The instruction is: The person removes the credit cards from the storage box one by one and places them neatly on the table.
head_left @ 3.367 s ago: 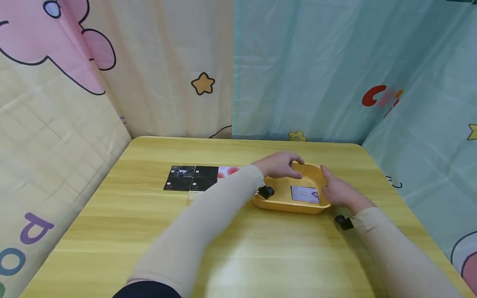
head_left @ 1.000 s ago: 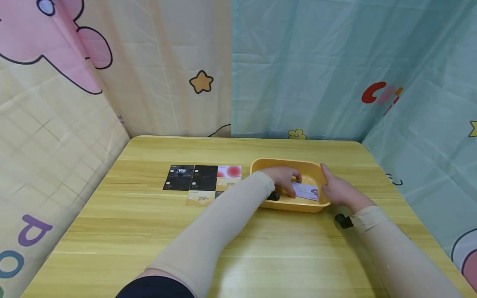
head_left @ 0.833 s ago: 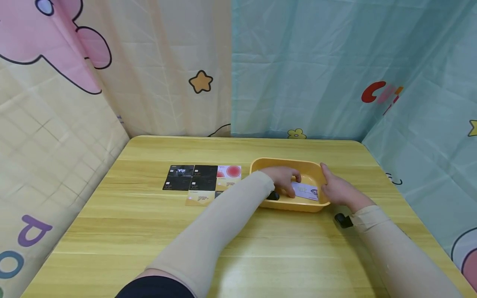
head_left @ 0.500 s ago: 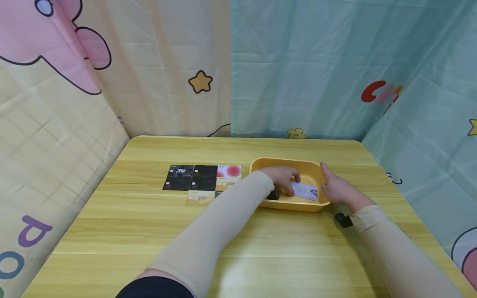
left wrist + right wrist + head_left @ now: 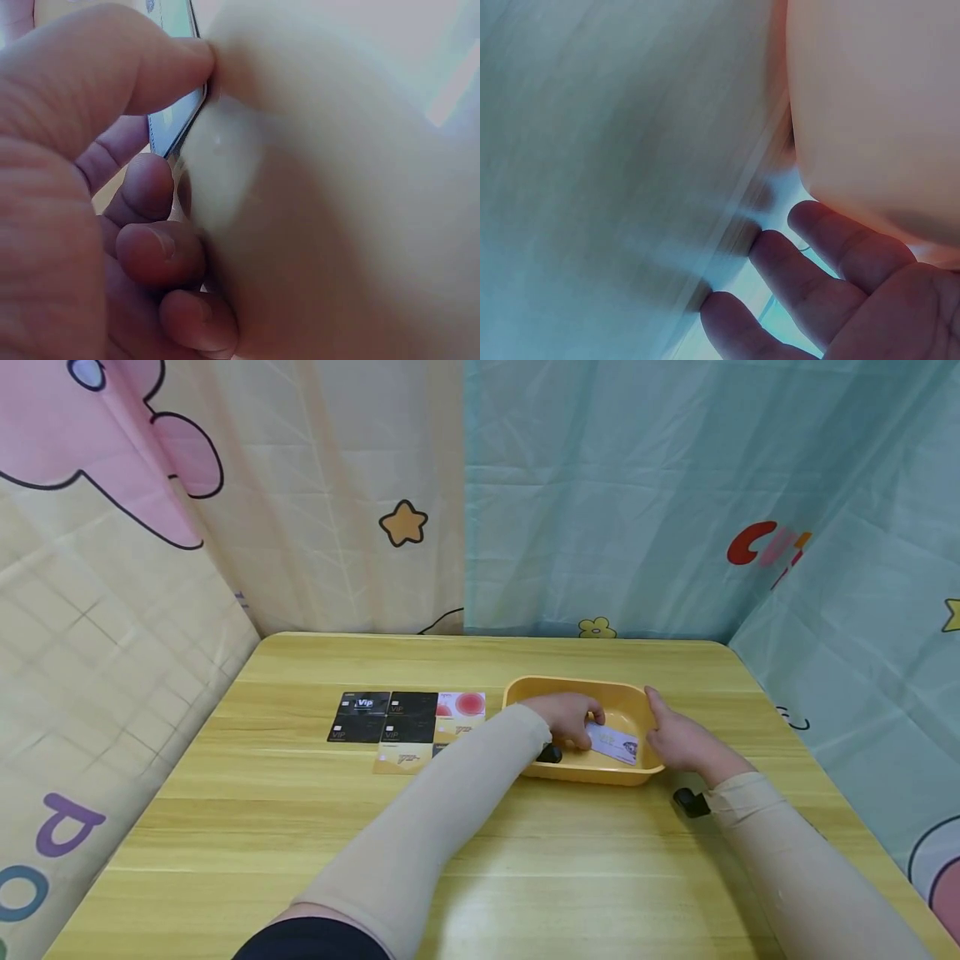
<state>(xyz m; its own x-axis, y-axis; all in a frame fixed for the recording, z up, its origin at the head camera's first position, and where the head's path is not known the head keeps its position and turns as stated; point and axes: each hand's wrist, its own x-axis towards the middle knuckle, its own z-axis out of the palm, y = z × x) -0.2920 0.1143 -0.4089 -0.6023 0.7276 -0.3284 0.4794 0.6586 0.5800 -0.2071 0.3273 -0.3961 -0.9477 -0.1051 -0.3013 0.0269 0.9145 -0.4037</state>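
Observation:
A yellow plastic tray point(image 5: 555, 680) stands on the table's right half. Inside it lies a pale lilac card point(image 5: 617, 745) with a small picture at one end, tilted slightly. My left hand point(image 5: 566, 717) reaches into the tray and pinches the card's left end; in the left wrist view the thumb point(image 5: 169, 71) lies on the card's edge point(image 5: 178, 112) and the other fingers curl near the tray wall. At the tray's right rim my right hand point(image 5: 686, 745) holds on, and in the right wrist view several fingers point(image 5: 802, 285) rest with tips by the table outside the wall.
Left of the tray, several cards lie edge to edge: black VIP cards point(image 5: 411, 729), a pink-and-red card point(image 5: 461, 704) and gold ones point(image 5: 403, 758), partly behind the left sleeve point(image 5: 442, 810). Curtains point(image 5: 360, 510) hang behind the table point(image 5: 525, 877).
From above the tray, my left hand has come down to the card. The card has turned a little and shifted slightly left. My right hand stays at the rim.

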